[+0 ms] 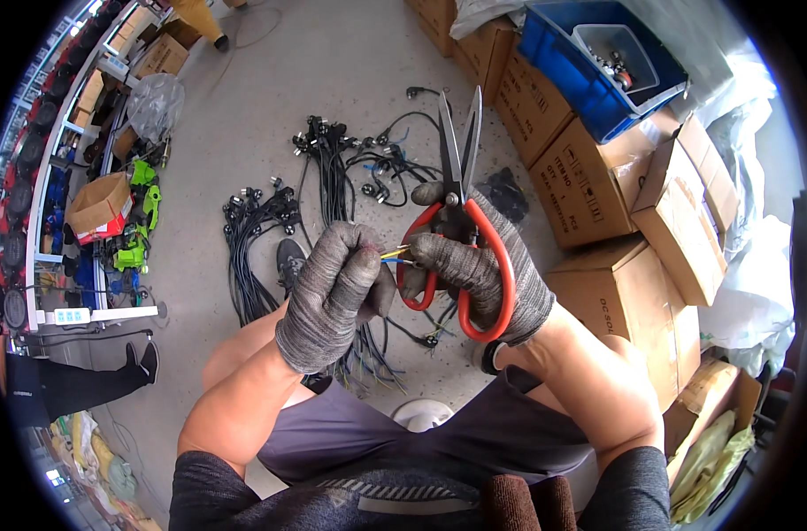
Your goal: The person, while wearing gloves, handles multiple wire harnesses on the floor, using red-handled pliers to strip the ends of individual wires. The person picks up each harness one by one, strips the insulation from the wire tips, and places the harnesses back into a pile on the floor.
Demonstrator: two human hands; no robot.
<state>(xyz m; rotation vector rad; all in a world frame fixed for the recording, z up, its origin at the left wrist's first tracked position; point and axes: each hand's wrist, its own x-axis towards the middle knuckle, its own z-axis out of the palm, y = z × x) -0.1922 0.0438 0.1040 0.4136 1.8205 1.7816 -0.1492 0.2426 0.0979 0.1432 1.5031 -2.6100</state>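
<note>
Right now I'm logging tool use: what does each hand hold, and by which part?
The right hand holds red-handled scissors by the handle loops; the left hand grips a cable end, its coloured wires poking out.

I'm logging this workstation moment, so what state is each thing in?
left hand: gloved, closed around the cable end
right hand: gloved, holding the scissors
scissors: blades slightly apart, pointing up
coloured wires: bared, pinched between both hands
cable bundles: lying on the floor
blue crate: open, on cardboard boxes
</note>
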